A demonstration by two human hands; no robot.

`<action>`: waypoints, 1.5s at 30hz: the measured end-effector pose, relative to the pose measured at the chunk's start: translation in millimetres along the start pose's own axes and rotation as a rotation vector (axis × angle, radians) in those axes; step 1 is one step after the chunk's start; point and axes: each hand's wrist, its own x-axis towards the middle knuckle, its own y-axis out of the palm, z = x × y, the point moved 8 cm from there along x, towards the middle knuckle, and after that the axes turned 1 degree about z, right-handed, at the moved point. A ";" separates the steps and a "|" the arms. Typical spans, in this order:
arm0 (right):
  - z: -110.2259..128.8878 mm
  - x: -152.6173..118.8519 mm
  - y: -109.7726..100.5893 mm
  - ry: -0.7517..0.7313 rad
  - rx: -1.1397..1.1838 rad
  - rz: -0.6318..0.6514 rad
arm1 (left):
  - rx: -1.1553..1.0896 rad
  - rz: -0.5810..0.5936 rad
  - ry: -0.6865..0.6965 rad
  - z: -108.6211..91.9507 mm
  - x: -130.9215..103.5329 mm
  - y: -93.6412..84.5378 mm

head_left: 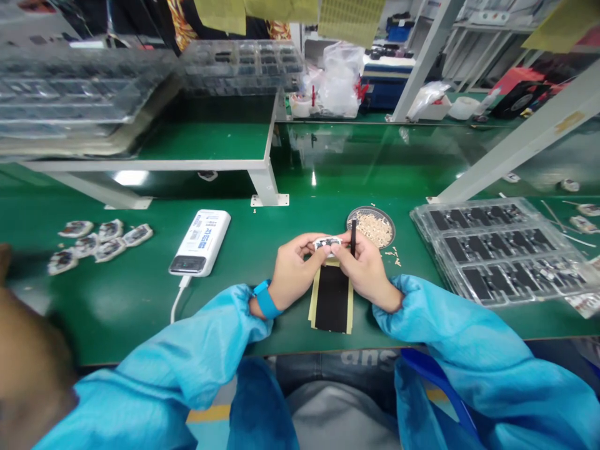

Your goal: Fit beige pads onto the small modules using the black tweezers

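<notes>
Both hands meet at the middle of the green table, holding one small white part with dark components (327, 242) between them. My left hand (296, 265) pinches its left side. My right hand (368, 267) grips its right side and also has a thin black stick (353, 236) upright between its fingers. Just below the hands lies a black sheet on yellow backing (334, 300). Behind my right hand is a round dish of tiny beige pieces (374, 226), with a few pieces scattered beside it.
Several similar white parts (110, 229) lie at the left. A white power bank (200, 240) with a cable stands nearer. Stacked clear trays (506, 250) occupy the right. Metal shelf legs (263, 181) rise behind. Another person's blurred arm (32, 369) shows at the left edge.
</notes>
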 end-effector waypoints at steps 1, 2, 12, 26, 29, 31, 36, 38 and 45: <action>-0.9 0.9 -0.3 -0.003 0.006 -0.005 | 0.005 -0.001 0.019 -0.2 1.8 0.5; -1.3 1.9 -1.2 -0.008 0.004 -0.012 | 0.007 -0.003 0.033 -0.2 3.6 0.7; 7.2 12.7 -7.1 -0.077 0.024 0.064 | -0.066 0.031 0.093 -10.7 9.0 -0.2; 18.9 23.0 -15.0 -0.139 -0.197 -0.043 | 0.060 0.055 0.137 -3.2 5.5 8.1; 24.3 21.0 -12.8 -0.157 -0.190 -0.053 | 0.084 -0.006 0.167 -8.3 3.9 6.4; 26.5 19.5 -11.8 -0.153 -0.157 -0.068 | 0.084 -0.044 0.192 -12.6 1.9 6.0; 20.9 24.3 -8.7 -0.124 -0.058 -0.089 | 0.104 -0.102 0.230 -16.1 3.7 5.4; 15.1 30.1 -8.1 -0.099 -0.020 -0.083 | 0.105 -0.111 0.207 -13.4 8.7 2.8; 25.4 34.6 -18.4 -0.163 -0.311 -0.024 | 0.122 -0.027 0.064 1.5 17.5 -1.5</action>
